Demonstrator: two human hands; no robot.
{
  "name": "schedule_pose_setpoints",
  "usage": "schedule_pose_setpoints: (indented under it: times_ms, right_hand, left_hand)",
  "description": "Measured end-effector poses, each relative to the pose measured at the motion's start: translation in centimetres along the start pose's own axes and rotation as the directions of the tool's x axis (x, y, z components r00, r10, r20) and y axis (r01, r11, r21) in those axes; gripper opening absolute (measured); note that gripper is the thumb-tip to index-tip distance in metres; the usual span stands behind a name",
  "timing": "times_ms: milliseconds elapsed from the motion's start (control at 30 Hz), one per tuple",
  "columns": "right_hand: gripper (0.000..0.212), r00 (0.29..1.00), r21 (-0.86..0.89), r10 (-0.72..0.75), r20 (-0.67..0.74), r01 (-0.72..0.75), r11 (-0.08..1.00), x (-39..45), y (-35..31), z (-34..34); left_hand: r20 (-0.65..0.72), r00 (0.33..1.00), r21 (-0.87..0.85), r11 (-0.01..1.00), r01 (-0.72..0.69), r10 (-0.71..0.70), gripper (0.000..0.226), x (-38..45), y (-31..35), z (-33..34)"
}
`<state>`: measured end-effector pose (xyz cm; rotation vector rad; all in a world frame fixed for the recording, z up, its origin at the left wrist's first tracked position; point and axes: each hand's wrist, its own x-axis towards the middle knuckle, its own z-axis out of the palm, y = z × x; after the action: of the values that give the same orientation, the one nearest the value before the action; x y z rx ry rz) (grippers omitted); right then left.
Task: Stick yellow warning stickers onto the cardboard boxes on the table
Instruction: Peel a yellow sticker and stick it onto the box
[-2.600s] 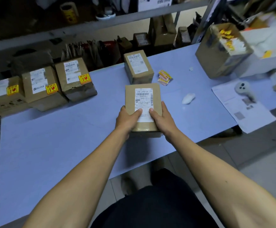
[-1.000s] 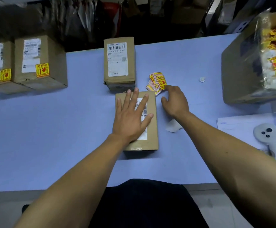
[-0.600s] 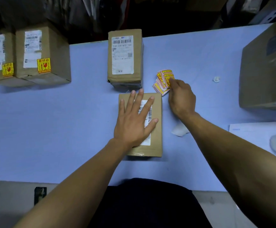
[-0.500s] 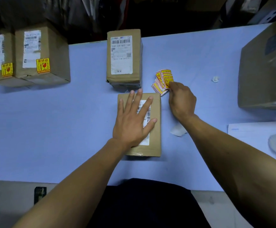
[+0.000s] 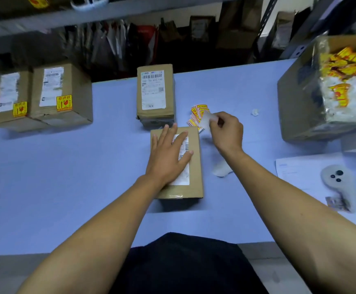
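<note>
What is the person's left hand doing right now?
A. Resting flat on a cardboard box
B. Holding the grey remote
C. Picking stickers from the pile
A: the left hand lies with fingers spread on the nearest box, over its white label.

Two bare forearms, no sleeves, no watch or rings — left hand & right hand ungloved. Dark, prob. black garment below — plain.
</note>
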<state>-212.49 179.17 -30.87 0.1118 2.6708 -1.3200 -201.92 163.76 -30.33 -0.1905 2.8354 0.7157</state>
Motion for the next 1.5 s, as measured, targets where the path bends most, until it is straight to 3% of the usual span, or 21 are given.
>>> schedule_pose_setpoints:
  times_ms: [200,333,433,500,600,700,767,800,867,967,1133,1367,1400,1500]
  right_hand:
    - [0.017,0.988,0.384,0.079,0.131,-0.124,0.915,-3.7,-3.8,-1.0]
    - [0.017,0.965,0.438,0.036,0.260,-0.151,0.886,-6.7,-5.2,-0.9]
    - [0.017,0.964,0.433,0.018,0.265,-0.135,0.891,-8.9,-6.0,-0.2]
    - [0.017,0.970,0.438,0.055,0.235,-0.157,0.885,-10.0,-6.4,0.6]
    - [0.023,0.990,0.341,0.079,0.118,-0.115,0.933,-11.3,-6.8,1.6]
    - [0.022,0.991,-0.019,-0.131,-0.004,0.131,0.991,-13.0,-7.3,2.1]
    - [0.009,0.965,-0.111,-0.263,0.013,0.262,0.958,-14.2,-8.2,2.6]
    - [0.002,0.964,-0.091,-0.264,0.035,0.266,0.960,-14.7,-8.7,3.0]
    - [0.009,0.983,0.059,-0.170,0.067,0.166,0.984,-15.5,-9.4,3.9]
    - [0.009,0.997,0.339,0.018,0.081,-0.045,0.940,-16.2,-10.0,4.9]
    - [0.013,0.996,0.426,0.020,0.088,-0.056,0.903,-16.3,-10.4,4.8]
    - [0.026,0.983,0.412,0.020,0.184,-0.095,0.906,-14.8,-10.5,2.4]
    - [0.025,0.975,0.426,0.030,0.219,-0.124,0.896,-14.6,-10.5,2.0]
    - [0.022,0.956,0.429,0.038,0.291,-0.166,0.888,-14.1,-10.2,1.2]
  left_hand:
    - [-0.186,0.973,-0.399,0.915,0.054,-0.139,0.039,-0.3,1.0,-3.8]
    - [-0.048,0.963,-0.696,0.700,0.158,-0.265,0.024,-0.8,1.3,-6.1]
    - [0.025,0.974,-0.797,0.583,0.156,-0.226,0.004,-2.1,0.9,-6.8]
    - [0.066,0.965,-0.823,0.533,0.197,-0.255,0.005,-3.1,0.2,-7.0]
    - [0.108,0.939,-0.862,0.439,0.253,-0.327,0.009,-4.3,-1.0,-7.0]
    - [0.144,0.905,-0.887,0.353,0.297,-0.399,0.001,-5.3,-2.1,-6.9]
    - [0.097,0.907,-0.888,0.376,0.265,-0.411,0.001,-5.7,-2.9,-6.7]
    - [0.037,0.917,-0.870,0.438,0.225,-0.398,0.002,-5.8,-3.3,-6.6]
    - [-0.057,0.940,-0.810,0.566,0.153,-0.336,0.006,-6.4,-3.5,-6.7]
    - [-0.121,0.962,-0.761,0.645,0.069,-0.246,0.008,-7.3,-3.4,-7.0]
    - [-0.185,0.972,-0.696,0.718,-0.027,-0.144,0.015,-7.8,-3.4,-6.9]
    - [-0.171,0.950,-0.750,0.660,0.046,-0.261,0.022,-6.9,-3.3,-7.8]
    - [-0.122,0.947,-0.785,0.613,0.091,-0.298,0.026,-6.7,-3.2,-8.0]
    - [0.152,0.951,-0.928,0.292,0.232,-0.270,0.020,-6.7,-2.3,-8.9]
